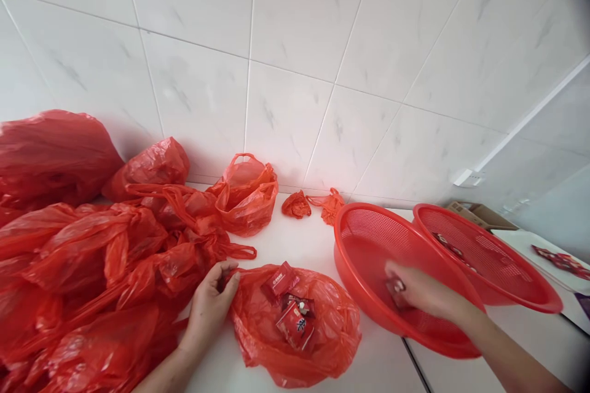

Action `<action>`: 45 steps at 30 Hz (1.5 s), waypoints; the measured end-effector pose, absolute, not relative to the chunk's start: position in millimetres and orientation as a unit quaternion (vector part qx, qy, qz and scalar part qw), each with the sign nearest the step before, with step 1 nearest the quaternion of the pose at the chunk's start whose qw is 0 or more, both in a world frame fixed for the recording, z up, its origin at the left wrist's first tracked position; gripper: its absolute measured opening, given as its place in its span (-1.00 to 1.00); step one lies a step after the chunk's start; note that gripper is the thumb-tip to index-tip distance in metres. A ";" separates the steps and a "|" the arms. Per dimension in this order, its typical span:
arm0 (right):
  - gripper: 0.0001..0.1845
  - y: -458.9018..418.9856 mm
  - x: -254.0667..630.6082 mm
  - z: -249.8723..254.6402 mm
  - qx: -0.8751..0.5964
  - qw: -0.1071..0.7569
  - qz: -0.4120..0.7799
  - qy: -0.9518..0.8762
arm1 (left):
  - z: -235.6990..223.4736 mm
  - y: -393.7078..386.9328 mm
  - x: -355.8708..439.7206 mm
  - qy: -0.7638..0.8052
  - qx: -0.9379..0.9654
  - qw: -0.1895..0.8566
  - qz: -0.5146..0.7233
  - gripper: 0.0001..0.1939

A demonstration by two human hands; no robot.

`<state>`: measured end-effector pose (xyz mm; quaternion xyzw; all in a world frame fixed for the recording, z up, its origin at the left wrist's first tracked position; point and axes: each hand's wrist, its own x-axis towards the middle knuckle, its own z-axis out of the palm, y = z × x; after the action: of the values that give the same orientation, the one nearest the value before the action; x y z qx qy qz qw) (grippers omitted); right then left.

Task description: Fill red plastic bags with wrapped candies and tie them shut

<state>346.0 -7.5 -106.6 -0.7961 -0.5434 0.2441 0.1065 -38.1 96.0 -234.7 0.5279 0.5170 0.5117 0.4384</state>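
Our L hand (209, 306) is at bag (322, 344), fingers (229, 275) pinched shut on its edge; pkts (292, 319) lie in bag. R hand (428, 291), right of bag, has fingers closed on pkt (395, 291) over basket (349, 245). Big red bags (83, 264) left of bag, on desk (216, 368).

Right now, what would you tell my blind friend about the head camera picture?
On a white counter, the right hand holds a small red packet in a red mesh basket, and the left hand pinches the edge of a red plastic bag with more red packets inside. A big heap of red plastic bags lies to the left.
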 end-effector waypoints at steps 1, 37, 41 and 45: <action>-0.86 -6.9 337.3 -94.2 -0.782 0.110 0.236 -0.566 | -234.8 96.0 -37.8 0.518 0.529 0.435 0.512 -0.61; -0.51 -35.1 229.2 -189.7 -0.672 0.200 -0.092 -0.707 | -182.7 99.1 -26.7 0.449 0.497 0.451 0.590 -0.72; -0.65 -27.6 215.4 -157.7 -0.612 0.374 -0.108 -0.689 | -147.4 103.7 -23.2 0.427 0.519 0.397 0.625 -0.73; -0.80 -17.5 206.4 -123.8 -0.589 0.522 -0.049 -0.615 | -104.5 96.7 -22.6 0.393 0.554 0.350 0.645 -0.75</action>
<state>206.4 -17.5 -123.8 -0.5893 -0.6146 -0.0491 0.5220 -22.6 96.7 -104.5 0.5544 0.3934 0.6446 0.3497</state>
